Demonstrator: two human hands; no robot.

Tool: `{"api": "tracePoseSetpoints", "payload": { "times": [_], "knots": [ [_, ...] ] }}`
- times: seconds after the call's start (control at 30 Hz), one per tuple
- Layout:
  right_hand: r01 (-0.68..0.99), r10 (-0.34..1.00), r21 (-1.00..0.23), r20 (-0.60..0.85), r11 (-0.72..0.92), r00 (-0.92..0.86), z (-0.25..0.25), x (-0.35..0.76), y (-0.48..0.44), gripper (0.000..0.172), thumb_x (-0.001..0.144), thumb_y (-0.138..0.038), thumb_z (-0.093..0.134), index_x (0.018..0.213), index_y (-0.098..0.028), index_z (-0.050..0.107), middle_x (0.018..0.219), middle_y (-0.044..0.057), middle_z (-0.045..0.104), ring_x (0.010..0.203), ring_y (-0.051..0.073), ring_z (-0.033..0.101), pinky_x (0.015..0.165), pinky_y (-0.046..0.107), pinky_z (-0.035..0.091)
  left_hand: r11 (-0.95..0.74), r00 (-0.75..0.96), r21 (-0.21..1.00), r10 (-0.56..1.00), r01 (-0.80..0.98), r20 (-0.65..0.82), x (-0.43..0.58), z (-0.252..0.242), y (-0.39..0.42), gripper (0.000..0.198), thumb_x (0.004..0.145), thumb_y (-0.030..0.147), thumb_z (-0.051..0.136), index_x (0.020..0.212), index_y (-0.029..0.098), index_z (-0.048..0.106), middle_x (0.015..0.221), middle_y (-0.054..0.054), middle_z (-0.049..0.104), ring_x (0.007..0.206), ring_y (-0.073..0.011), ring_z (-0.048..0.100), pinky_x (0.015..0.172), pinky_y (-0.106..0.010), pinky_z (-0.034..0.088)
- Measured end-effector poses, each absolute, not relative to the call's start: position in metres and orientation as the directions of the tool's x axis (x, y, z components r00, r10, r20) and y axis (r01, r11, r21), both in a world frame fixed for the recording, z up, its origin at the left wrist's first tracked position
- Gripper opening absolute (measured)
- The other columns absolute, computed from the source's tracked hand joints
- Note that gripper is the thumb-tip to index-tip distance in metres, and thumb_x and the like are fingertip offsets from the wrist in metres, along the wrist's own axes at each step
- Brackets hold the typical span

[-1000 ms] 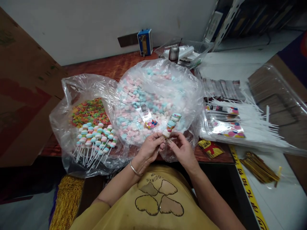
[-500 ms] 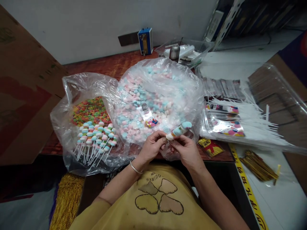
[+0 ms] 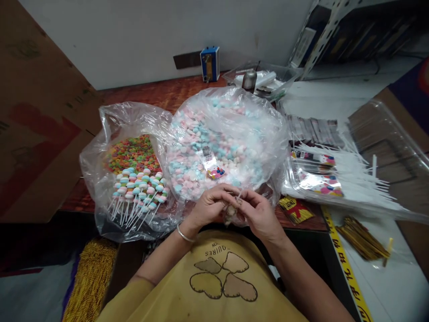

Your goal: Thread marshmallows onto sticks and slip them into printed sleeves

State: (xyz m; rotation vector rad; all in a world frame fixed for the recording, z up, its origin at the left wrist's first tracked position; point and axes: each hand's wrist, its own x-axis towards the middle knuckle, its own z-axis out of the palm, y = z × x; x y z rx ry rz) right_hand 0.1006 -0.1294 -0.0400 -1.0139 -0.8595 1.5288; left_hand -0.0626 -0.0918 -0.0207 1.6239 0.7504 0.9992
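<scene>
My left hand (image 3: 214,203) and my right hand (image 3: 256,212) meet in front of my apron, fingers pinched together. Between them is a bagged marshmallow pop (image 3: 229,212), its candy end hanging below my fingers in shadow and its thin white stick poking up. My fingers cover most of it, so a tie at its neck cannot be made out. Just beyond my hands lies a large clear bag of pastel marshmallows (image 3: 187,165), with a printed clear wrapper (image 3: 213,164) on top. To the left, finished marshmallow pops (image 3: 140,188) on white sticks lie in a pile.
Colourful ring candies (image 3: 134,154) fill another open plastic bag (image 3: 92,161) at left. On the right are a clear tray (image 3: 348,203) with white sticks (image 3: 362,179) and printed wrappers, a twist-tie packet (image 3: 296,209) and loose gold ties (image 3: 363,237). A cardboard box (image 3: 36,125) stands at far left.
The marshmallow pop has been turned over: its candy end pointed up and right before, and now hangs below my fingers. Both hands have drawn closer together around it. The view has shifted slightly.
</scene>
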Motion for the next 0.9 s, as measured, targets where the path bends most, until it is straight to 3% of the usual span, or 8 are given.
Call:
{"api": "tracePoseSetpoints", "payload": {
  "times": [0.13, 0.37, 0.5, 0.8, 0.9],
  "knots": [
    [-0.464, 0.97, -0.856, -0.243, -0.228, -0.028, -0.033, 0.088, -0.129, 0.031, 0.07, -0.043, 0.082, 0.075, -0.021, 0.06, 0.049, -0.009, 0.048, 0.038, 0.006, 0.037, 0.037, 0.02, 0.034, -0.086, 0.316, 0.995, 0.943, -0.059, 0.1, -0.056, -0.035, -0.101, 0.017, 0.09, 0.022, 0.063, 0.086, 0.021, 0.08, 0.109, -0.009, 0.074, 0.098, -0.0202, 0.071, 0.085, -0.035, 0.06],
    [-0.576, 0.948, -0.793, -0.305, -0.198, 0.094, -0.036, 0.077, -0.129, 0.031, 0.067, -0.041, 0.084, 0.072, -0.021, 0.061, 0.045, -0.01, 0.045, 0.037, 0.006, 0.04, 0.038, 0.019, 0.041, -0.061, 0.287, 0.998, 0.955, -0.031, 0.067, -0.05, -0.022, -0.108, 0.021, 0.089, 0.028, 0.067, 0.102, 0.02, 0.081, 0.117, -0.011, 0.071, 0.101, -0.0211, 0.069, 0.079, -0.029, 0.059],
    [-0.509, 0.959, -0.841, -0.268, -0.184, 0.095, -0.042, 0.078, -0.132, 0.029, 0.071, -0.043, 0.082, 0.075, -0.02, 0.065, 0.049, -0.007, 0.051, 0.042, 0.008, 0.046, 0.043, 0.021, 0.043, 0.051, 0.279, 0.999, 0.959, -0.007, -0.047, -0.049, -0.021, -0.109, 0.024, 0.089, 0.032, 0.067, 0.105, 0.019, 0.08, 0.113, -0.011, 0.073, 0.082, -0.0176, 0.07, 0.066, -0.028, 0.058],
    [-0.256, 0.977, -0.948, -0.208, -0.189, 0.049, -0.053, 0.088, -0.139, 0.036, 0.079, -0.052, 0.079, 0.073, -0.018, 0.069, 0.058, -0.003, 0.057, 0.053, 0.011, 0.05, 0.049, 0.023, 0.043, -0.09, 0.175, 0.976, 0.983, 0.197, 0.055, -0.049, -0.027, -0.122, 0.017, 0.088, 0.02, 0.066, 0.098, 0.018, 0.08, 0.106, -0.009, 0.074, 0.098, -0.0185, 0.069, 0.082, -0.027, 0.056],
    [-0.273, 0.971, -0.933, -0.238, -0.234, -0.016, -0.057, 0.089, -0.141, 0.036, 0.08, -0.053, 0.079, 0.076, -0.018, 0.071, 0.056, -0.004, 0.057, 0.053, 0.011, 0.051, 0.052, 0.023, 0.043, 0.05, 0.176, 0.993, 0.982, 0.108, -0.068, -0.051, -0.029, -0.132, 0.03, 0.09, 0.025, 0.066, 0.119, 0.02, 0.073, 0.109, -0.008, 0.07, 0.081, -0.0133, 0.067, 0.069, -0.024, 0.055]
  ]
}}
